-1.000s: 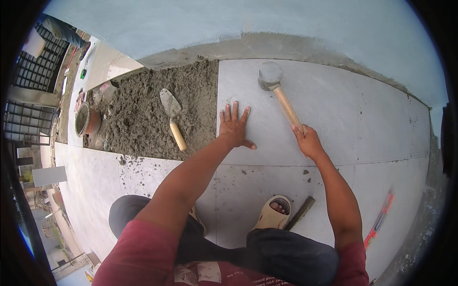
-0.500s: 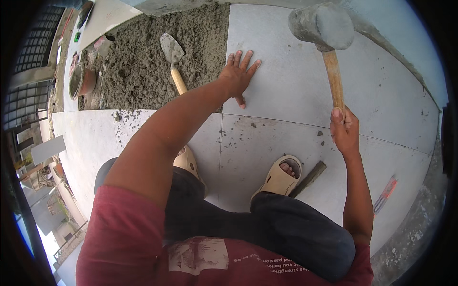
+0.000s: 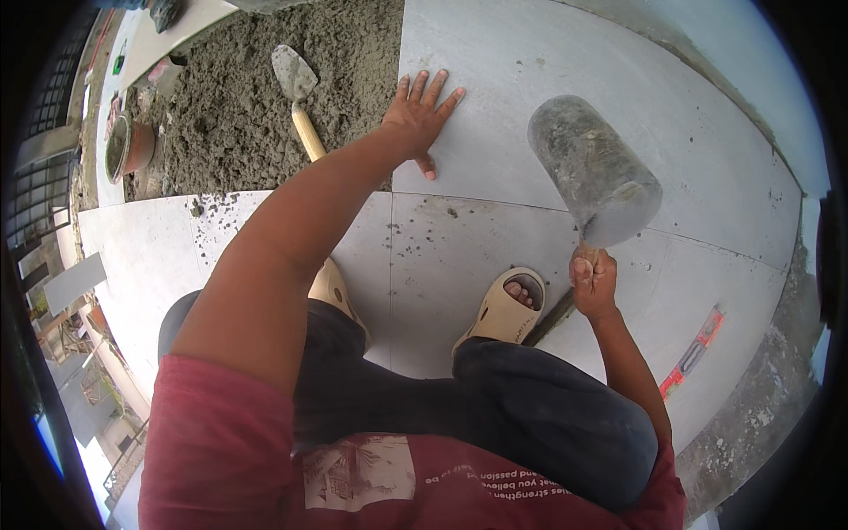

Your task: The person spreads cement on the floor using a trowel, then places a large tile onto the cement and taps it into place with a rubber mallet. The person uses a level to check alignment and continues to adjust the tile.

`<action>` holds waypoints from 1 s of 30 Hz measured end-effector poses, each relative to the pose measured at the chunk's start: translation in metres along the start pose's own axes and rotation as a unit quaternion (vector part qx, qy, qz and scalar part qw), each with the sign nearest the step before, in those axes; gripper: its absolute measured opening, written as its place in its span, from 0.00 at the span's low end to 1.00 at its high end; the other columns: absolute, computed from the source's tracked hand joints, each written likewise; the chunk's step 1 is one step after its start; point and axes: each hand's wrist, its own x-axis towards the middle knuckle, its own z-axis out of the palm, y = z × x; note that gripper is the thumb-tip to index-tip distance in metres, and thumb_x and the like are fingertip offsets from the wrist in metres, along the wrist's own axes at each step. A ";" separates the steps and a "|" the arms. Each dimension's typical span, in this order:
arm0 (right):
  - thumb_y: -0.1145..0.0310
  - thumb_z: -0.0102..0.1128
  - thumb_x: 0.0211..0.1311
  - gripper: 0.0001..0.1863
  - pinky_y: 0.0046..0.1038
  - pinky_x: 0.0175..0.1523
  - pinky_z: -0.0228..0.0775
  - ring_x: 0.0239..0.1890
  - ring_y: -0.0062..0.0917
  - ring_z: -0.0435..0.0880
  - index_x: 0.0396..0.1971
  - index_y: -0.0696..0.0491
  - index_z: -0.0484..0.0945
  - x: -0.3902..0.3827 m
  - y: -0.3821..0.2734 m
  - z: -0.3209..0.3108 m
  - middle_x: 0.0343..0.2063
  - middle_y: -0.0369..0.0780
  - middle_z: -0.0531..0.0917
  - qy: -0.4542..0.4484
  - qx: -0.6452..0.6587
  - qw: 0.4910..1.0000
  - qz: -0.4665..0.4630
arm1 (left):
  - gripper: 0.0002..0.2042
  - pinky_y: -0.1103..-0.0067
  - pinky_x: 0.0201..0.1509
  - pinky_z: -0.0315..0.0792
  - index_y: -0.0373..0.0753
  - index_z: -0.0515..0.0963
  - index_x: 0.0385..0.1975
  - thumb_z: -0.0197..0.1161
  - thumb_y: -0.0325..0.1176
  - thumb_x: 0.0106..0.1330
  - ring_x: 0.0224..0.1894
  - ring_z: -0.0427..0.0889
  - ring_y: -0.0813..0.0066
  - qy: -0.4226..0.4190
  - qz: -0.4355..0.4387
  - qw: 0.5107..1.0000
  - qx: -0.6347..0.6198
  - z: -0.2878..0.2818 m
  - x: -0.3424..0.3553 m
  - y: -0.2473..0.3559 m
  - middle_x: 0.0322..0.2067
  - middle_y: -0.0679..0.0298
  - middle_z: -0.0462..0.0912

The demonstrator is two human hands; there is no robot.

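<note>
My right hand (image 3: 594, 281) grips the short visible end of a wooden handle. It belongs to a rubber mallet (image 3: 590, 168) whose thick grey, mortar-smeared head is raised toward me, covering part of the tiles. Fingers spread, my left hand (image 3: 420, 124) lies flat on the left edge of a large light-grey floor tile (image 3: 495, 79). Left of that tile is a bed of wet grey mortar (image 3: 230, 106). A pointed trowel (image 3: 295, 74) with a pale wooden handle rests on the mortar, and my left forearm hides its handle end.
A mortar-stained bucket (image 3: 140, 147) stands at the far left. A red spirit level (image 3: 692, 353) lies on the tiles at right, near a rough concrete strip (image 3: 751, 424). Beside my right sandal (image 3: 503, 307) is a dark bar (image 3: 551, 320). Mortar crumbs (image 3: 424, 225) dot the laid tiles.
The mallet's head has tipped up and back toward me, and my right hand has moved lower and slightly left. My left hand stays spread on the tile. The whole view has shifted slightly.
</note>
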 end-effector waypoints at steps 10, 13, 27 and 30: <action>0.50 0.53 0.73 0.24 0.23 0.24 0.56 0.20 0.14 0.63 0.26 0.56 0.72 0.033 -0.064 -0.027 0.15 0.31 0.66 0.126 0.116 0.981 0.095 | 0.75 0.43 0.73 0.39 0.33 0.36 0.74 0.76 0.71 0.32 0.74 0.32 0.28 0.021 0.010 0.998 -0.057 -0.004 0.002 0.065 0.73 0.34 0.32; 0.50 0.53 0.72 0.23 0.23 0.24 0.57 0.19 0.15 0.64 0.27 0.57 0.73 0.020 -0.032 -0.033 0.14 0.32 0.67 0.224 0.097 0.967 0.075 | 0.75 0.43 0.72 0.40 0.28 0.36 0.73 0.75 0.72 0.33 0.72 0.32 0.22 0.018 -0.031 0.996 -0.076 -0.013 0.013 0.102 0.71 0.30 0.32; 0.37 0.50 0.69 0.33 0.26 0.26 0.64 0.19 0.21 0.70 0.19 0.54 0.70 0.079 0.069 -0.059 0.13 0.35 0.69 0.248 -0.060 0.940 0.225 | 0.75 0.40 0.71 0.42 0.32 0.34 0.74 0.73 0.73 0.34 0.73 0.28 0.27 -0.016 -0.023 0.997 -0.073 -0.026 0.011 0.103 0.72 0.34 0.29; 0.40 0.50 0.70 0.32 0.26 0.27 0.64 0.20 0.21 0.69 0.18 0.55 0.69 0.130 0.009 -0.099 0.14 0.35 0.69 0.170 0.024 0.930 0.325 | 0.76 0.41 0.71 0.41 0.32 0.32 0.74 0.72 0.75 0.33 0.73 0.26 0.29 -0.024 -0.041 0.997 -0.068 -0.023 0.011 0.092 0.72 0.35 0.26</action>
